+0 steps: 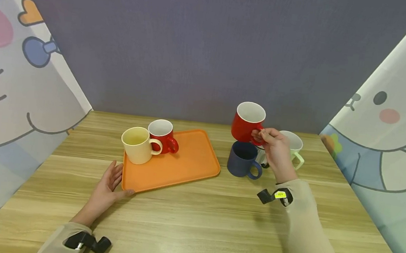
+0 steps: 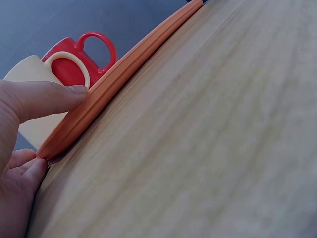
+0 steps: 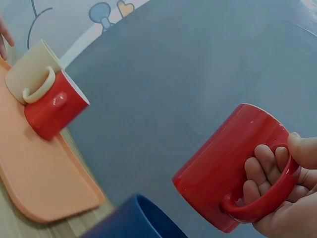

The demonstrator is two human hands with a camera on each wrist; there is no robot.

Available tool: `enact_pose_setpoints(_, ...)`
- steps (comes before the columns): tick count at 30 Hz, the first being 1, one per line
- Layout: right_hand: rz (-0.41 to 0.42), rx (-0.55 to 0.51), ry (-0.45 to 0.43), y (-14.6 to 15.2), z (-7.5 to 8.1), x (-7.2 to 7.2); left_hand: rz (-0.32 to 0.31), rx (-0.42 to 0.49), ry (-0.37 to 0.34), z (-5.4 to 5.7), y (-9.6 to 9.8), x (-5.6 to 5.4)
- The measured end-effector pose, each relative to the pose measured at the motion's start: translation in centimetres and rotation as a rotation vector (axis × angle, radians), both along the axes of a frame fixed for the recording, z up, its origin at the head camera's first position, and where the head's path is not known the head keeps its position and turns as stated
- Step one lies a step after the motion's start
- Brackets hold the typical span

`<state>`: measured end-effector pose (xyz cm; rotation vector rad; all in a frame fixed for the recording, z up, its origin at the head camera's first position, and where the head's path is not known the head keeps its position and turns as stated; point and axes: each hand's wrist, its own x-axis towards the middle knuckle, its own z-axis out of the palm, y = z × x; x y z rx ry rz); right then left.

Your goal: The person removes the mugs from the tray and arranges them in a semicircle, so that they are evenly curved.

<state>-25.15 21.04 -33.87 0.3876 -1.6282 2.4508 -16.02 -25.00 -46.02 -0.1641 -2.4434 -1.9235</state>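
My right hand holds a red mug by its handle, fingers passing through the loop. The mug is raised upright, behind and above a navy mug on the table. My left hand holds the near left corner of an orange tray, thumb against the front rim and fingers at the left side. On the tray's left part stand a cream mug and a second red mug, side by side. The cream one partly covers the red one in the head view.
Beyond my right hand stands a mug with a pale green handle, white inside. Another mug, with a dark handle, is mostly hidden behind the hand and the navy mug. A grey wall closes the table's back; printed cartoon panels flank both sides.
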Motion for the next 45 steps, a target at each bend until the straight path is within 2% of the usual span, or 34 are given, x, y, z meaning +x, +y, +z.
enact_pose_setpoints(9,0.001,-0.060,0.054,2.5,-0.1,0.8,0.003,0.011,-0.007,0.1,-0.1,0.3)
enact_pose_setpoints(22,-0.037,-0.206,0.058,5.6,-0.5,1.7,-0.003,-0.001,-0.003,0.3,0.1,0.2)
enact_pose_setpoints(36,-0.087,-0.244,0.083,8.6,-0.8,3.0,-0.002,-0.009,0.003,0.4,0.0,0.2)
enact_pose_setpoints(45,-0.096,-0.322,0.080,10.5,-0.8,3.7,0.000,0.007,0.002,0.4,0.1,0.4)
